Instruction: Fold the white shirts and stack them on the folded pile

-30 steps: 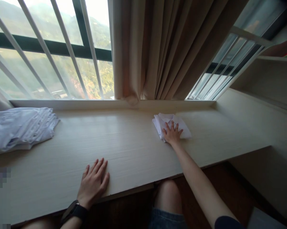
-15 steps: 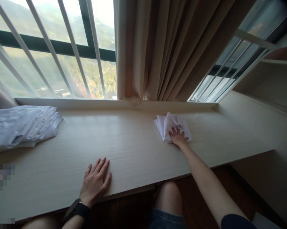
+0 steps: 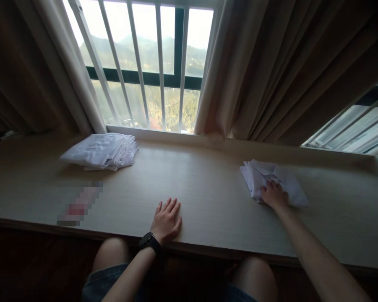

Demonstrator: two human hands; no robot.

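Two hands are working the pale worktop (image 3: 207, 209): the left hand (image 3: 166, 220) is lying flat and empty near the front edge while the right hand (image 3: 273, 196) is pressing, fingers curled, on the small white folded cloth (image 3: 270, 178) farther back, likely needing a firm pinch to lift it.

1. One view only: a camera on the person's head, looking forward and down.
2. It faces a window (image 3: 154, 71) with curtains (image 3: 270, 71); the desk (image 3: 207, 197) spans the frame below.
3. It sits close: knees and both forearms enter from the bottom edge.
4. The left hand (image 3: 167, 219) lies near centre, the right hand (image 3: 273, 196) farther right.
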